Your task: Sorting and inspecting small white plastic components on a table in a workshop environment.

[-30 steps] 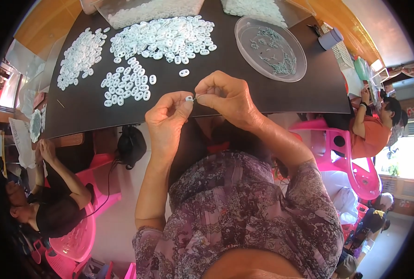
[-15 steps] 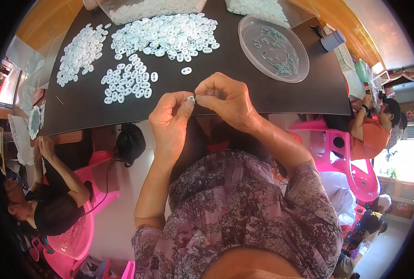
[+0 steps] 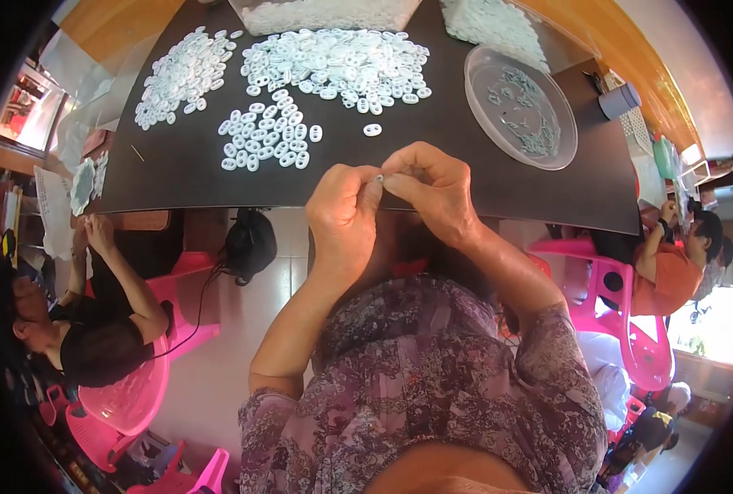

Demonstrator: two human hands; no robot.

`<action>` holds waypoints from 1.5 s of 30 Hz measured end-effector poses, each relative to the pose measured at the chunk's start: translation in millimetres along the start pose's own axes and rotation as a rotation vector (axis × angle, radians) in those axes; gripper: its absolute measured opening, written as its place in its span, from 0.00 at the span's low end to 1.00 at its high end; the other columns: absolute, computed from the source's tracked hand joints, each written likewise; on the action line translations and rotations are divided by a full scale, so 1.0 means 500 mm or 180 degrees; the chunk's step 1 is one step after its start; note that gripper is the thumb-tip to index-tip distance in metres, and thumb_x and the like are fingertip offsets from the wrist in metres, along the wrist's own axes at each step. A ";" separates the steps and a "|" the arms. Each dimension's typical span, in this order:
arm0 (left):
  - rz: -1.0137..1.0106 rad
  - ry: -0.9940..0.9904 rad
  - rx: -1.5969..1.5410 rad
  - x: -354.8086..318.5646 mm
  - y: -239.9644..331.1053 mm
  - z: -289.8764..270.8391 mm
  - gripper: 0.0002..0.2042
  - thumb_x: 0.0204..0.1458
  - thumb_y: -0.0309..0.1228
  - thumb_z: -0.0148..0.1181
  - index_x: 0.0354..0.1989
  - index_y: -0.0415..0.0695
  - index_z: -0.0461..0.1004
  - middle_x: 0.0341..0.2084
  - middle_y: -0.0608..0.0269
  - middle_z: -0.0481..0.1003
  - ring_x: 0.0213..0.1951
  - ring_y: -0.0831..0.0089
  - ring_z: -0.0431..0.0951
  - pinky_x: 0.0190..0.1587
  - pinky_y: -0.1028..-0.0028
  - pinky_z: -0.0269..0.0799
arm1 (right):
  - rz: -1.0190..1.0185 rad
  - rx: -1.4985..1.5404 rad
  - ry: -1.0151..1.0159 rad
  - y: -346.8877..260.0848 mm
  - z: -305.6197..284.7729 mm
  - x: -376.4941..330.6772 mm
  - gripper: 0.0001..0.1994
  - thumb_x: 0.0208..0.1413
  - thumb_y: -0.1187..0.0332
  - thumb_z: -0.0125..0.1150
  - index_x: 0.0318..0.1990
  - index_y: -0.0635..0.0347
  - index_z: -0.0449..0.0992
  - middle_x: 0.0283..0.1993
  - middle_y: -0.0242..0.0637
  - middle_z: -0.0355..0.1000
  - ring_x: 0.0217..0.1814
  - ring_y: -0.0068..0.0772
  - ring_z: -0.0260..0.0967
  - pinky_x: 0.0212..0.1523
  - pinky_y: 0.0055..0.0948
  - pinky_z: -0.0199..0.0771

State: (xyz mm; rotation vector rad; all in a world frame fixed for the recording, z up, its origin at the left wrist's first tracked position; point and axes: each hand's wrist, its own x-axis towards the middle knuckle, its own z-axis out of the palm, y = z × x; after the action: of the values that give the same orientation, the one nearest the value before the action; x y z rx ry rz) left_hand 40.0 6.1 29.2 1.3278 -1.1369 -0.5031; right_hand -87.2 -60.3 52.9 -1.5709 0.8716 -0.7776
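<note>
My left hand [image 3: 342, 218] is closed in a pinch on a small white oval piece [image 3: 380, 178], held above the table's near edge. Its thumb and fingers cover most of the piece. My right hand [image 3: 442, 193] meets it there, thumb and forefinger pressed together at the piece; whatever they grip is too small to make out. Beyond my hands lies a single white two-holed oval piece [image 3: 372, 130]. A loose group of such pieces [image 3: 266, 136] sits to its left, with a large heap [image 3: 342, 66] behind and another heap [image 3: 187, 74] at far left.
A round clear tray [image 3: 483, 115] with small grey-green bits stands at right on the dark table [image 3: 177, 181]. Beside it is a grey cylinder [image 3: 619, 102]. Bins of white pieces line the back. A person [image 3: 103, 337] sits at left; another [image 3: 667, 276] at right, near pink chairs [image 3: 585, 292].
The view has shifted, so the table and its heaps appear farther right. My fingertips have closed together around the white piece, which now shows less.
</note>
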 end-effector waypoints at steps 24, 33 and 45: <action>-0.0556 0.0203 -0.0856 -0.003 -0.020 0.003 0.04 0.50 0.21 0.60 0.34 0.34 0.76 0.24 0.69 0.73 0.22 0.87 0.66 0.24 0.85 0.62 | -0.0415 -0.0307 0.0060 0.042 0.022 0.012 0.04 0.53 0.76 0.57 0.35 0.67 0.74 0.32 0.30 0.73 0.35 0.15 0.66 0.37 0.19 0.69; -0.0966 0.0121 -0.1271 -0.004 -0.017 0.001 0.03 0.51 0.20 0.57 0.33 0.34 0.75 0.26 0.69 0.72 0.26 0.87 0.67 0.27 0.85 0.63 | -0.1010 -0.0886 0.0323 0.041 0.024 0.019 0.03 0.50 0.77 0.57 0.33 0.65 0.74 0.29 0.33 0.69 0.30 0.20 0.64 0.32 0.22 0.66; -0.0944 0.0380 -0.1609 0.009 -0.027 -0.012 0.05 0.50 0.19 0.58 0.35 0.32 0.75 0.24 0.61 0.75 0.22 0.80 0.70 0.23 0.82 0.65 | -0.2390 -0.2847 0.0374 0.065 -0.006 0.130 0.09 0.39 0.76 0.63 0.33 0.60 0.75 0.29 0.37 0.68 0.35 0.41 0.64 0.35 0.36 0.66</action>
State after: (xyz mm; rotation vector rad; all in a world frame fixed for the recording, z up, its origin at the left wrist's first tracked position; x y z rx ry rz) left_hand 51.1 2.0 19.3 1.0636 -0.6540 -0.8535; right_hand -60.6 -121.1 23.1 -2.7546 0.7378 -1.0778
